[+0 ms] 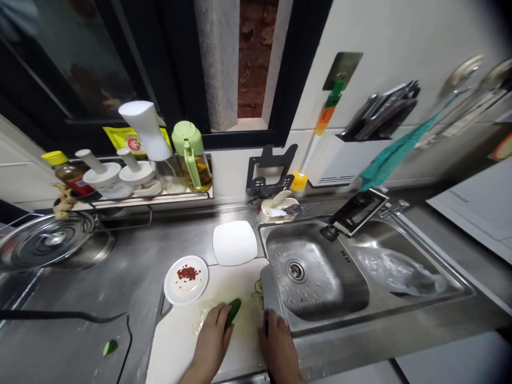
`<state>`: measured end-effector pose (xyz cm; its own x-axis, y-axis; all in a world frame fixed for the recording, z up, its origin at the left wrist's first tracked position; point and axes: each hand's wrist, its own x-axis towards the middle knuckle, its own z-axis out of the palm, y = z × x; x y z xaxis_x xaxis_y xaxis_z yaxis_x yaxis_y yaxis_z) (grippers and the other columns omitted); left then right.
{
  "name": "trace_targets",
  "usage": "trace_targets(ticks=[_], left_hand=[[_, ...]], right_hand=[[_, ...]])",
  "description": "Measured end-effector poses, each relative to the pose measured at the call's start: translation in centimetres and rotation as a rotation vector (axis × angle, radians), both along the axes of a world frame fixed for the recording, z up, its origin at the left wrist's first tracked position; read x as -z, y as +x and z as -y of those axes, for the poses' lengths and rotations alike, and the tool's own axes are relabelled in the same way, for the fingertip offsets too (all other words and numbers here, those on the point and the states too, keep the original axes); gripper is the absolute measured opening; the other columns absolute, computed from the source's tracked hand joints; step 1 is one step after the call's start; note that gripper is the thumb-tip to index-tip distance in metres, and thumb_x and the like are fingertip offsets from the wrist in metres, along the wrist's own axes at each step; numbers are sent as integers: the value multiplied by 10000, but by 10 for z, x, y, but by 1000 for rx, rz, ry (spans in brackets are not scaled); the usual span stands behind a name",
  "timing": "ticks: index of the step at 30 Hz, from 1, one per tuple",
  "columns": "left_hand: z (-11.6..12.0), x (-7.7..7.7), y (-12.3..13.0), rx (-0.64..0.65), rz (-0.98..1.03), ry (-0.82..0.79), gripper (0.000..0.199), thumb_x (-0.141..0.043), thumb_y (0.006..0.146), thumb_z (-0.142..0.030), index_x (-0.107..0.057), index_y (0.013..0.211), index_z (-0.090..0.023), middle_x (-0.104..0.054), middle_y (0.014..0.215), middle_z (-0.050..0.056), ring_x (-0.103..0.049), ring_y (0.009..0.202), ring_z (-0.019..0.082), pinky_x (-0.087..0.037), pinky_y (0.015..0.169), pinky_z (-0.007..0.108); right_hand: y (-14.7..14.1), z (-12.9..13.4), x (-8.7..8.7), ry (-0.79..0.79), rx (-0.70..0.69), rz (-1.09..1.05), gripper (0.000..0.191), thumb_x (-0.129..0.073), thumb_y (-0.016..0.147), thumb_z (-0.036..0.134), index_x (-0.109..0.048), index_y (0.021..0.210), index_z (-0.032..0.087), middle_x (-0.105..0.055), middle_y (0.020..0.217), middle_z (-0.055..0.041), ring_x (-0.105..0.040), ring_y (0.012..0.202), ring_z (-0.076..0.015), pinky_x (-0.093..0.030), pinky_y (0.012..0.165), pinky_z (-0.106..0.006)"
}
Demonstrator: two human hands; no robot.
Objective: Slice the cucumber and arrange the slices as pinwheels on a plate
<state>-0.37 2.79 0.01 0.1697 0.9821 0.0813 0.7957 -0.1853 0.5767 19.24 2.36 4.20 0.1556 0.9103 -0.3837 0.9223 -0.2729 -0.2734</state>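
Cucumber under the left hand, knife in the right

From where I stand, the cucumber (233,313) is on the cutting board (176,341), in the middle of its width. The left hand (212,338) has its fingers and thumb closed around it, with the dark green end poking out past them. The right hand (277,338) is curled round the knife's dark handle; the broad grey blade of the knife (273,288) points away from the person, along the board's right edge. A few slices (258,289) sit beside the blade, at about two o'clock from the cucumber.

Taking the cucumber as the clock's centre, the white plate (235,244) is at twelve, and the round dish (172,285) with small red pieces (188,273) in it is at ten. Between eight and nine, a cut stub (110,348) lies on the steel counter (76,341), well apart from the board.

Farther out, the sink (332,282) is at two, the pot lid (40,248) at ten, and the rack (176,198) of bottles and jars at eleven.
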Motion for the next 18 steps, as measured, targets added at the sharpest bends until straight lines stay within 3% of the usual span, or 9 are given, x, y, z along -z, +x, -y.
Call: trace_targets(ticks=[4,9,13,16,18], left_hand=[[0,-14,-5,99,15,-23,460,-511,806,-120,-549,1245,-253,-644,1171,75,-617,1084,220,-534,947,407],[1,-16,0,45,-27,0,380,-525,844,-178,-563,1218,-233,-641,1149,95,-623,1067,239,-546,918,426],[-3,-13,5,21,-38,39,318,-548,867,-263,-588,1180,-224,-635,1163,106,-623,1072,251,-556,904,428],[-7,-11,9,56,-35,50,309,-523,889,-261,-593,1189,-236,-650,1149,89,-630,1061,229,-556,915,406],[-9,-10,11,70,-38,66,297,-507,901,-262,-602,1181,-236,-659,1137,83,-633,1056,222,-556,922,402]], right_hand=[[-11,-13,-9,-98,10,11,304,-352,898,125,-520,1151,147,-650,964,-121,-667,875,-219,-455,752,-291],[19,0,-12,-6,110,-37,350,-317,903,157,-475,1210,104,-621,1072,-176,-670,858,-242,-482,760,-340],[37,18,-8,74,11,-195,419,-293,907,180,-436,1293,102,-603,1207,-197,-635,1028,-226,-463,890,-323],[28,26,-8,-50,-77,-290,417,-301,931,219,-495,1289,131,-617,1241,-167,-596,1130,-215,-441,936,-292],[15,28,-10,-132,-102,-265,438,-296,905,150,-543,1267,137,-633,1224,-162,-598,1133,-227,-443,938,-301]])
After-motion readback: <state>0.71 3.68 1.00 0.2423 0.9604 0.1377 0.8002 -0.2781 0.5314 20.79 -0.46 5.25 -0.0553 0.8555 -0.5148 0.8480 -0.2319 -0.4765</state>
